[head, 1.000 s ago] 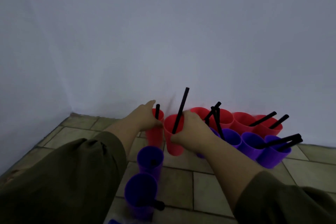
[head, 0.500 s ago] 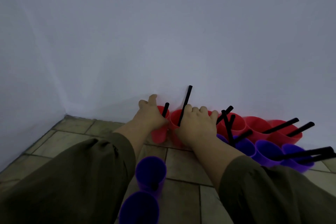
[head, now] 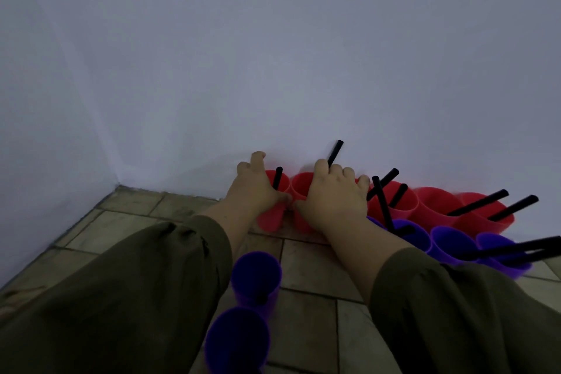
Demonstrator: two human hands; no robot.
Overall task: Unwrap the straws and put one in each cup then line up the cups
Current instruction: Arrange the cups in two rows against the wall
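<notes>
Both hands work by the wall (head: 273,70): left hand (head: 256,188) fingers curl round the end cup (head: 268,220), right hand (head: 334,196) grips the next cup (head: 300,188). Slide them level, rims touching, without tipping straws (head: 277,177).

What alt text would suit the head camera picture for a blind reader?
The left hand grips the end red cup, the right hand the next cup, each holding a black straw, in a red row along a white wall. A purple row with straws stands in front at right; two purple cups stand nearer on tiles.
</notes>
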